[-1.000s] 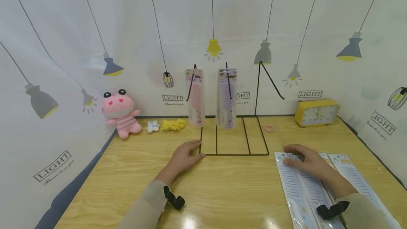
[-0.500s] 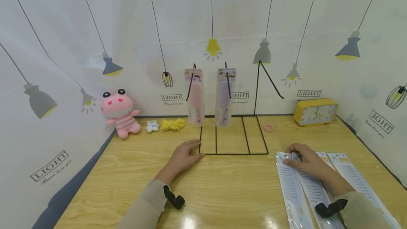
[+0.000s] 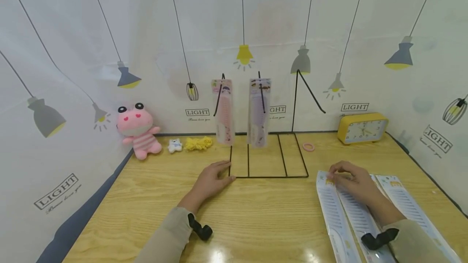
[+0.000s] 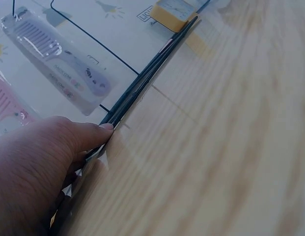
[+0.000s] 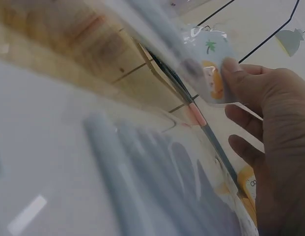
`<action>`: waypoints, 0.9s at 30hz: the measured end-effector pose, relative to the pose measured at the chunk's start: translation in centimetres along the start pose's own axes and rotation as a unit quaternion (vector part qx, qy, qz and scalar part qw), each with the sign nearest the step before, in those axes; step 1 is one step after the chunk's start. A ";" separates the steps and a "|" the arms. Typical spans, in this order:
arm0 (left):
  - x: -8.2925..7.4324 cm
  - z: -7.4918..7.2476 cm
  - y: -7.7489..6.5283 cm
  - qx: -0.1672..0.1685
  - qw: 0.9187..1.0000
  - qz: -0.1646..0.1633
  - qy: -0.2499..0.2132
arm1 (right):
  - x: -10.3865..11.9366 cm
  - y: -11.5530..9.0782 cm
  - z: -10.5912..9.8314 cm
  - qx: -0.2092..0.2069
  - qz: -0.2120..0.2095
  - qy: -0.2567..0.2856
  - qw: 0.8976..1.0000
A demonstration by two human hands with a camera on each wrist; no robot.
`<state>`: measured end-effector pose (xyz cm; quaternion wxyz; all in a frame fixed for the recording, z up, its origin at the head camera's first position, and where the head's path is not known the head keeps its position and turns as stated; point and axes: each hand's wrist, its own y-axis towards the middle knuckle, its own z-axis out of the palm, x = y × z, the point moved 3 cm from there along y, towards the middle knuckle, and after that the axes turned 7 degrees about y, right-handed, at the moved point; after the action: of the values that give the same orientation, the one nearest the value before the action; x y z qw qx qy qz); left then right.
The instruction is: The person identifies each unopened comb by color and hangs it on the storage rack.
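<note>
My right hand [image 3: 352, 182] pinches the top of a packaged blue comb [image 3: 334, 214] between thumb and index finger. Its header, with a palm tree and an orange animal, is raised in the right wrist view. Beside it on the table lie a second packaged blue comb [image 3: 360, 214], partly under my hand, and a third packaged blue comb [image 3: 409, 206] farther right. At the left front corner of the black wire display rack [image 3: 270, 177], my left hand [image 3: 211, 180] rests with thumb and fairly straight fingers touching the wire. Packaged pink combs [image 3: 224, 113] and packaged purple combs [image 3: 258, 113] hang from the rack's hooks.
A pink plush toy [image 3: 137, 131], a small white bear [image 3: 175, 145] and a yellow yarn bundle [image 3: 198, 143] stand at the back left. Right of the rack are a pink ring [image 3: 308, 147] and a yellow alarm clock [image 3: 362, 129]. A printed curtain surrounds the wooden table [image 3: 263, 222].
My right thumb and index finger have closed on the leftmost blue comb's header, and its top end has risen slightly. My left hand stays at the rack.
</note>
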<state>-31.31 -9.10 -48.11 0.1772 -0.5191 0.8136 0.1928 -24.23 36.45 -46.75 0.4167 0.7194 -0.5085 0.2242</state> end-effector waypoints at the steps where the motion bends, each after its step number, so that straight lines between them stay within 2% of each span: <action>1: 0.0 0.0 0.0 0.000 1.000 0.000 0.000 | 0.1 0.0 0.0 -0.009 0.005 0.006 1.000; 7: 0.0 0.0 -0.1 0.001 1.000 0.000 0.000 | 0.2 0.0 -0.2 -0.027 0.056 0.035 0.997; 13: -0.2 -0.2 -0.1 0.005 1.000 -0.002 -0.002 | -0.2 0.1 -0.1 -0.005 0.124 0.062 0.990; 20: -0.1 -0.1 -0.2 0.003 1.000 0.000 -0.002 | -0.3 0.1 -0.1 0.036 0.145 0.096 0.984; 27: -0.2 -0.2 -0.2 0.005 1.000 0.000 -0.002 | -0.3 0.3 -0.1 0.038 0.207 0.092 0.973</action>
<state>-31.06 -9.10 -47.82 0.1817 -0.5182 0.8139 0.1900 -24.57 36.65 -46.77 0.3784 0.5899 -0.5975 0.3897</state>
